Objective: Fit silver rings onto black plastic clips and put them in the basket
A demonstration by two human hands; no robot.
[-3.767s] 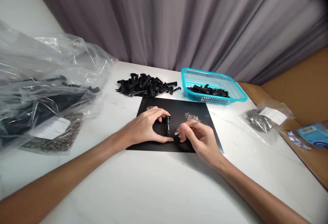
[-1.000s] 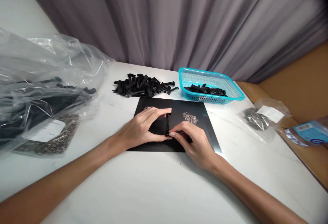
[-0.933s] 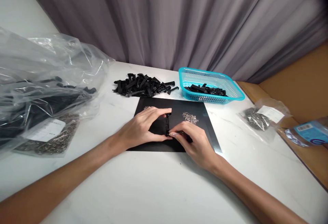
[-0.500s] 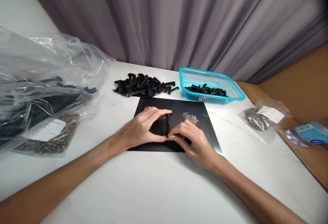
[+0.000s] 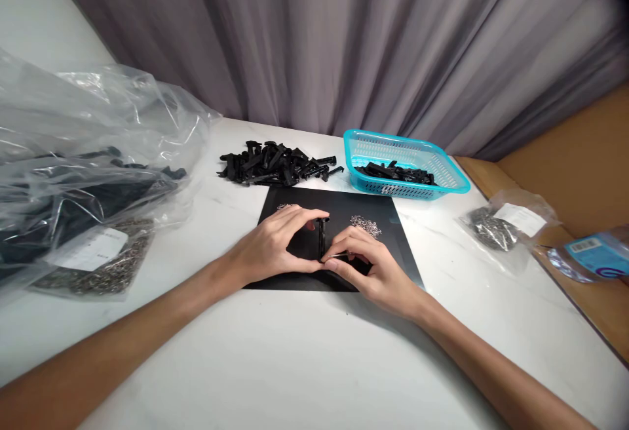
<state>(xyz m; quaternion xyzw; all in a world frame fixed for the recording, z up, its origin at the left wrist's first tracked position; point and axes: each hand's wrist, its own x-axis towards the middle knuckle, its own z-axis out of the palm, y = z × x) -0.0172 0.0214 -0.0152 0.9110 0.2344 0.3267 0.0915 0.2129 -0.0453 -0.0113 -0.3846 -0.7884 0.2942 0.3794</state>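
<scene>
On a black mat [image 5: 388, 227] my left hand [image 5: 275, 243] pinches a slim black plastic part [image 5: 321, 238] between thumb and fingers, holding it on end. My right hand [image 5: 371, 266] is closed on a thin metal tool [image 5: 335, 256] whose tip meets the lower end of that part. A small heap of silvery metal bits [image 5: 366, 224] lies on the mat just beyond my right fingers. Another small silvery cluster [image 5: 284, 207] sits by my left fingertips.
A pile of black plastic parts [image 5: 275, 162] lies behind the mat. A turquoise basket [image 5: 442, 166] holds more black parts. Large clear bags [image 5: 73, 168] fill the left; a small bag of metal bits [image 5: 491, 228] lies right, by a cardboard box [image 5: 580, 220].
My right hand slid left and curled lower round the tool, its fingers closing in against the black part. My left hand has kept its hold.
</scene>
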